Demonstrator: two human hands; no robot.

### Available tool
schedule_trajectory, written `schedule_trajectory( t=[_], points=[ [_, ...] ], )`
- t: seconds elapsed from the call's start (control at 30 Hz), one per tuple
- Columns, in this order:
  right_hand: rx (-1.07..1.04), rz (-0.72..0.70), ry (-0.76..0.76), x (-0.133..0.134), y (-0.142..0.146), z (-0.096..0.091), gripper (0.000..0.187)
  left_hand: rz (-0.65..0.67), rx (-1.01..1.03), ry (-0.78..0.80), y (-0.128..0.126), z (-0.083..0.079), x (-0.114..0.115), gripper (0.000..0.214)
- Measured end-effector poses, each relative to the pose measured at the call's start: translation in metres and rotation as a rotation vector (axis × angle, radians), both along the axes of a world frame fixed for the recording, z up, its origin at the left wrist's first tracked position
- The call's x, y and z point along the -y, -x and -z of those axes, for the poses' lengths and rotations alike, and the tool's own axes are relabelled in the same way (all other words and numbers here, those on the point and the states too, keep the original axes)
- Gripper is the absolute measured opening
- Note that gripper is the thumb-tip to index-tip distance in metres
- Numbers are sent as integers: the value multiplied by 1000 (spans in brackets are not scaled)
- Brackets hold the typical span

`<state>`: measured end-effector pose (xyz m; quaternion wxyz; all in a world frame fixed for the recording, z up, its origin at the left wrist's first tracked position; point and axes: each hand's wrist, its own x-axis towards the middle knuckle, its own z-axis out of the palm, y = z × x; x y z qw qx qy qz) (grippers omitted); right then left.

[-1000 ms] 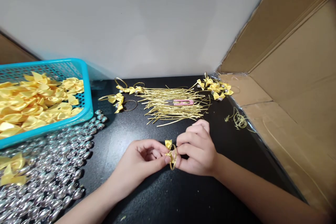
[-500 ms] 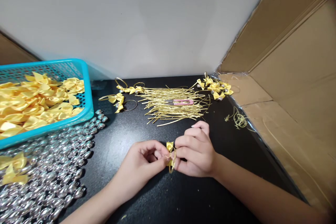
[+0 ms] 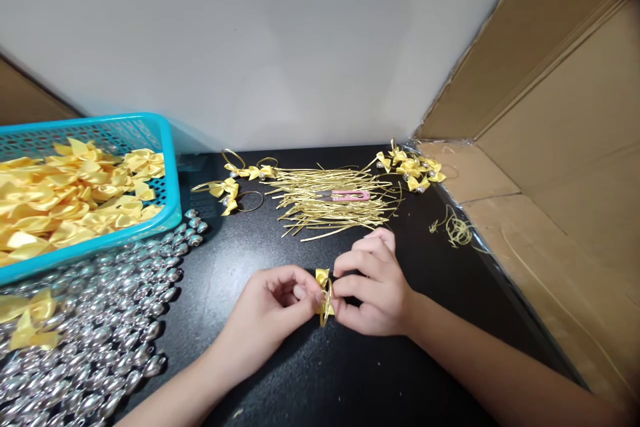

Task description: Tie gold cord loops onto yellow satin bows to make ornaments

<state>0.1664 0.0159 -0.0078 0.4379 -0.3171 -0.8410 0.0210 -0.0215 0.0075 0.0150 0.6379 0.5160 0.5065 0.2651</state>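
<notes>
Between my two hands, low over the black table, is a yellow ribbon bow (image 3: pixel 323 275) with a gold cord loop (image 3: pixel 327 312) on it. My left hand (image 3: pixel 280 303) pinches the bow's middle between thumb and forefinger. From the other side, my right hand (image 3: pixel 373 287) has its fingertips closed at the gold loop, the other fingers curled. Fingers partly cover the knot, so its details are hidden. Just beyond the hands lies a pile of gold cords (image 3: pixel 330 213), with pink-handled thread snips (image 3: pixel 350 195) on top.
A turquoise basket (image 3: pixel 173 177) of yellow bows stands at left. Many silver beads (image 3: pixel 100 333) spread before it, with loose bows (image 3: pixel 33 320) on them. Finished-looking looped bows lie in a left group (image 3: pixel 227 188) and a right group (image 3: pixel 413 167). Tangled thread (image 3: pixel 457 230) lies near the cardboard (image 3: pixel 540 280).
My right fingers have shifted slightly at the gold loop, which has turned a little. My left hand keeps its pinch on the bow. The view has moved slightly.
</notes>
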Motion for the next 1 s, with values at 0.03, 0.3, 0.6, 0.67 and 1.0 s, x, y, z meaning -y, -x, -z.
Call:
schedule_trajectory(
  t=[0.03,0.3,0.6,0.67,1.0],
  points=[
    [14,-4,-3,0,0,0,8,-1,-2,0,0,-1,0,12],
    [-51,35,30,0,3,-1,14,-39,10,4,-1,-1,0,13],
    [-170,62,138,3,9,-2,16,-11,5,-49,0,5,5,16],
    [-175,60,143,3,9,-3,15,-18,10,-61,0,6,5,16],
    [-192,52,178,3,8,-5,13,-83,88,-80,0,11,7,12]
  ],
)
